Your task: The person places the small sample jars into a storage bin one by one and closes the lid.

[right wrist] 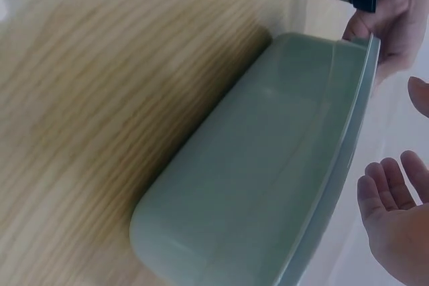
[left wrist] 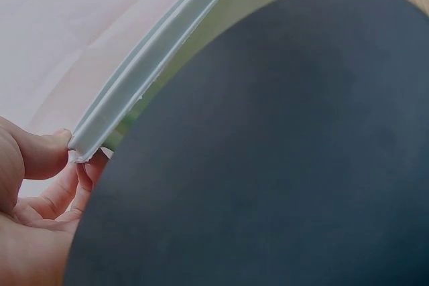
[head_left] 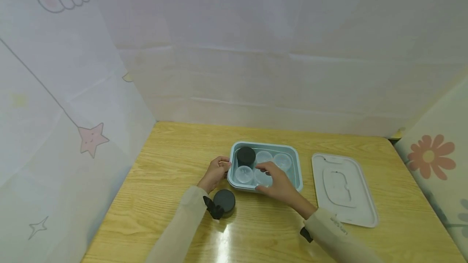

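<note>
A light blue plastic tub [head_left: 268,146] stands on the table, holding several round clear containers [head_left: 244,174] and a black round container [head_left: 246,156]. My left hand [head_left: 215,173] pinches the tub's rim [left wrist: 134,75] at its left side, thumb above and fingers below. Over the front right of the tub hovers my right hand [head_left: 278,184], thumb and fingers spread apart with nothing between them [right wrist: 402,226]. A second black round container [head_left: 224,201] sits on the table by my left wrist, and its dark top fills much of the left wrist view.
A white rectangular lid [head_left: 345,190] lies flat on the wooden table [head_left: 175,149], to the right of the tub. Pale printed cloth [head_left: 234,80] hangs behind the table and along both sides.
</note>
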